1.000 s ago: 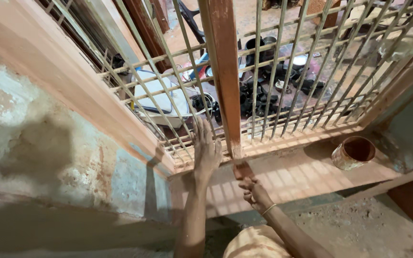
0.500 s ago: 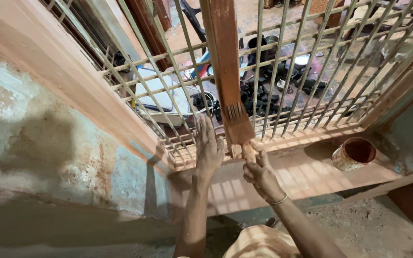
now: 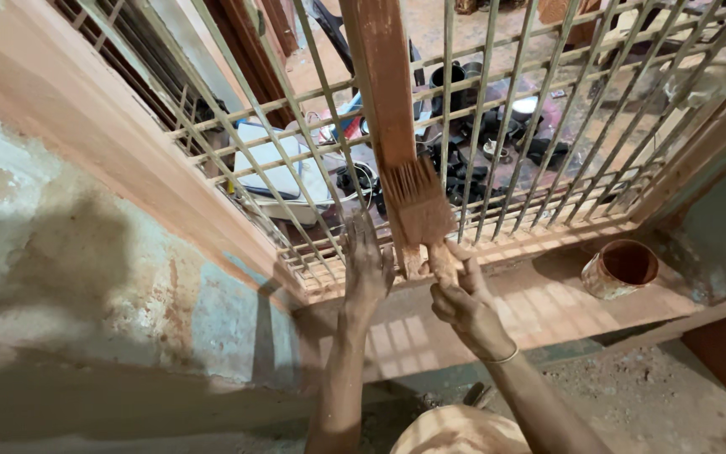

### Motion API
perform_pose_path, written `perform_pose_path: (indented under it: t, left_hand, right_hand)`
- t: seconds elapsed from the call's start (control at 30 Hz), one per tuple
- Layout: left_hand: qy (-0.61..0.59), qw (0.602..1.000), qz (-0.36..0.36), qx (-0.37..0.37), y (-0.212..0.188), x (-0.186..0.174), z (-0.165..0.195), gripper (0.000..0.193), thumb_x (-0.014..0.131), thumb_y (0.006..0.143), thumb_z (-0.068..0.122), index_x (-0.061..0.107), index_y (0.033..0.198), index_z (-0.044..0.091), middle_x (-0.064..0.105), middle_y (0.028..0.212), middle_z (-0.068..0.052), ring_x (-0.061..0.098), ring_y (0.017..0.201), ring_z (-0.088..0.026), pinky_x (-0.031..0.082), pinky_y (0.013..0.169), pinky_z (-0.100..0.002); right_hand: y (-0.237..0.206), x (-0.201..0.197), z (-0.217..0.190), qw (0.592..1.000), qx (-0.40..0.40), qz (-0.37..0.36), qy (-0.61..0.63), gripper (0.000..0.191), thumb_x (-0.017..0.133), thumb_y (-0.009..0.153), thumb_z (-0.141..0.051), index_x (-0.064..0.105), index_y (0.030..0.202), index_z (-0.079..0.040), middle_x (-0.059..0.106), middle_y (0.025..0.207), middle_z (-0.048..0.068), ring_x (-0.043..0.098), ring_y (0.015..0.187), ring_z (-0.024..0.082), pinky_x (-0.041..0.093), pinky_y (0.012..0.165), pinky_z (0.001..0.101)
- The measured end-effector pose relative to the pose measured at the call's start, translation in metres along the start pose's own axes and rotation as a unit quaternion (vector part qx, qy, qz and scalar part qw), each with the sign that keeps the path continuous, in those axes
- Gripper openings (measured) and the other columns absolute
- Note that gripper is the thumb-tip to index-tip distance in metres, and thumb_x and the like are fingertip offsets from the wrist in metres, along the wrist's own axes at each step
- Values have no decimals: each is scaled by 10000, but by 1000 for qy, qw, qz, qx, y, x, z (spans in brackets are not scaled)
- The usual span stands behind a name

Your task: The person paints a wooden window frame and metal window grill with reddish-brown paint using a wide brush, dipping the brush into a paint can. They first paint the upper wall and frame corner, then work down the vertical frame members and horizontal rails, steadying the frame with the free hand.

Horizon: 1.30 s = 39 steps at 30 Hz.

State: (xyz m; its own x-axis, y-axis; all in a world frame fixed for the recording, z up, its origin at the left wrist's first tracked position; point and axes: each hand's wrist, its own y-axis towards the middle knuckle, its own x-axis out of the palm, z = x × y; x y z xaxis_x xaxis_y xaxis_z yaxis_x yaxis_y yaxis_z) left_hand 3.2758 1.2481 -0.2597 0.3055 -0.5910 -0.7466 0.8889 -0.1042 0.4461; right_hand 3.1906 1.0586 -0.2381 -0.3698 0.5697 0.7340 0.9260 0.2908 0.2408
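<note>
Right hand [image 3: 464,304] up, fingers pinched on the brush [image 3: 423,212] handle. Bristles flat on the post [image 3: 384,101], just above the sill [image 3: 548,303]. Left hand [image 3: 366,271] up too, fingers spread, pressed on the bars [image 3: 296,168]. Can [image 3: 620,268] far right.

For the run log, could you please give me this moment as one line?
right hand: grips paintbrush, bristles on wooden post | left hand: flat on window grille | paint tin: on sill, apart

A wide, flat paintbrush [image 3: 423,210] stained reddish-brown points bristles up, pressed against the upright wooden post [image 3: 384,109].
</note>
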Motion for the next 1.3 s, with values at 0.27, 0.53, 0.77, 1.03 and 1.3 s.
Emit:
perform_pose_path:
  t: [0.27, 0.53, 0.77, 1.03, 1.3]
  left_hand:
    - [8, 999, -33, -37, -3, -3, 5, 796, 544, 943, 67, 102, 1591, -70, 3, 1681, -281, -3, 1571, -424, 32, 1268, -581]
    - [-17, 999, -33, -36, -2, -10, 5, 771, 503, 987, 93, 63, 1601, -62, -59, 1684, -269, -31, 1565, -406, 22, 1267, -575]
    - [9, 1000, -1, 13, -4, 2, -5, 735, 479, 1006, 88, 97, 1615, -62, -19, 1689, -273, 2, 1567, -443, 49, 1248, -615]
    - [10, 1000, -20, -22, 4, -1, 5, 793, 565, 919, 60, 144, 1573, -98, 25, 1667, -306, 32, 1555, -452, 68, 1254, -624]
    - [55, 998, -21, -22, 9, -4, 4, 769, 537, 940, 80, 161, 1584, -110, 57, 1682, -310, 53, 1573, -443, 75, 1255, -611]
  right_hand:
    - [-1, -8, 7, 966, 157, 206, 23, 525, 424, 990, -65, 338, 1490, -201, 516, 894, 18, 378, 556, 78, 323, 452, 206]
    - [0, -12, 13, 923, 255, 257, 128, 413, 351, 1098, -288, 484, 1311, 40, 514, 821, 39, 359, 541, 81, 316, 439, 197]
    - [5, -8, 8, 998, 50, 41, 4, 677, 416, 995, 33, 237, 1593, -226, 506, 1021, -3, 353, 590, 76, 322, 495, 220]
    - [5, -13, 17, 951, 186, 239, 64, 642, 394, 981, 11, 292, 1561, -245, 521, 989, 20, 358, 578, 77, 314, 467, 208]
    - [6, -13, 21, 941, 199, 256, 93, 602, 394, 997, -1, 319, 1548, -230, 528, 956, 34, 339, 576, 68, 297, 468, 193]
